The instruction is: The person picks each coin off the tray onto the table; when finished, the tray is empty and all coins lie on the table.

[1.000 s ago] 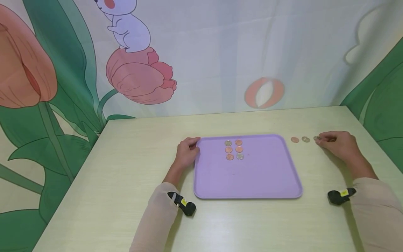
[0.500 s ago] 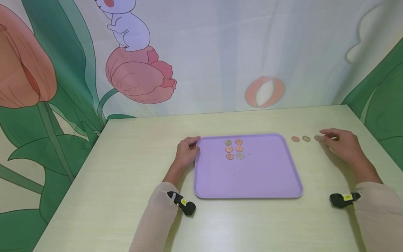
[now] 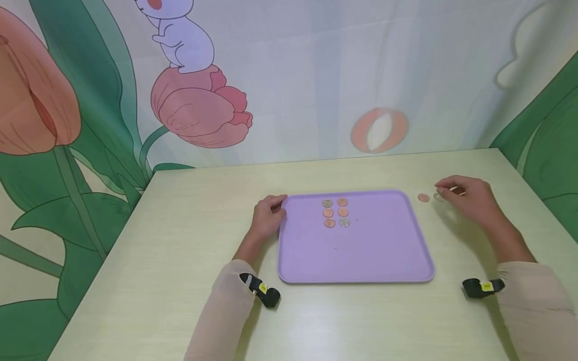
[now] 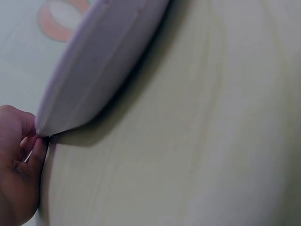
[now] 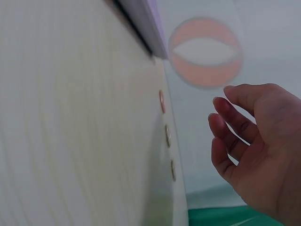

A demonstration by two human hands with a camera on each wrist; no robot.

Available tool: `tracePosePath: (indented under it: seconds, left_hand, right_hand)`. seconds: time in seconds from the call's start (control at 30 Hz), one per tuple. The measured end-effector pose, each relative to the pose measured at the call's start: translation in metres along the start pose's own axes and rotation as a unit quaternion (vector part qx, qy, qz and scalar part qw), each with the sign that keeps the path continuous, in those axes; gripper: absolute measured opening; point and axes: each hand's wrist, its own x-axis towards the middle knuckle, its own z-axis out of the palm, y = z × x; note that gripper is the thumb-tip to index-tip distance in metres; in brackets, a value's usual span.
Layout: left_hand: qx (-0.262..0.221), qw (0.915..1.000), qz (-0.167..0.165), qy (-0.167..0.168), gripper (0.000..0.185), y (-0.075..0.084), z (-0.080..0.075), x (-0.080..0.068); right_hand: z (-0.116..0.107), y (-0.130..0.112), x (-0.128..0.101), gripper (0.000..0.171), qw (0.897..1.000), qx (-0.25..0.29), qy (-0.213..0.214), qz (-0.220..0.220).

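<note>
My left hand (image 3: pixel 267 216) pinches the upper left corner of a purple tray (image 3: pixel 379 250); in the left wrist view its fingers (image 4: pixel 40 150) meet the tray's edge. Several copper and silver coins lie on the tray in two short columns, among them a silver coin (image 3: pixel 344 222). To the right, my right hand (image 3: pixel 471 199) hovers above the table with loosely bent fingers and nothing in them. Below it, three coins stand in a row in the right wrist view: a copper coin (image 5: pixel 162 101), a silver coin (image 5: pixel 168 136) and another silver coin (image 5: pixel 173 170), hidden by the hand in the head view.
The pale wooden table (image 3: pixel 203 225) reaches back to a printed curtain (image 3: pixel 293 100) with tulips and a rabbit. A small black camera (image 3: pixel 266 293) is strapped to the left wrist and another black camera (image 3: pixel 480 288) to the right.
My right hand has let go of the rightmost coin, lifted off the table and moved left over the row. The left hand stays at the tray corner.
</note>
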Motion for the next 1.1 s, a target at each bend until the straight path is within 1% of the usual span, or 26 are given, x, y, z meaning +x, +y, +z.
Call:
tracePosePath:
  seconds: [0.13,0.37,0.47,0.63,0.77,0.9,1.0,1.1]
  left_hand:
    - [0.001,1.0,0.0,-0.001,0.044,0.001,0.0,-0.001]
    - [-0.002,1.0,-0.003,0.0,0.045,0.001,0.001,0.0]
    - [-0.004,1.0,-0.002,0.002,0.045,0.002,0.0,0.0]
    - [0.0,1.0,-0.002,0.001,0.044,0.001,0.0,0.001]
    - [0.002,1.0,-0.001,0.001,0.044,-0.001,0.0,0.001]
    - [-0.002,1.0,0.0,0.001,0.044,-0.002,0.001,0.002]
    - [-0.003,1.0,-0.001,0.0,0.045,-0.002,0.001,0.002]
    - [-0.001,1.0,-0.001,0.0,0.044,-0.002,0.001,0.002]
  right_hand:
    - [0.005,-0.019,0.0,0.027,1.0,0.014,-0.018,-0.006]
    - [0.017,-0.054,0.001,0.023,0.995,0.072,-0.063,-0.031]
    - [0.028,-0.07,0.002,0.021,0.991,0.089,-0.086,-0.048]
    - [0.054,-0.092,0.005,0.018,0.981,0.104,-0.147,-0.067]
    - [0.075,-0.101,0.008,0.016,0.972,0.114,-0.186,-0.092]
    - [0.09,-0.106,0.01,0.017,0.961,0.136,-0.218,-0.103]
    - [0.098,-0.107,0.011,0.02,0.956,0.143,-0.233,-0.105]
    - [0.104,-0.106,0.011,0.023,0.956,0.136,-0.237,-0.104]
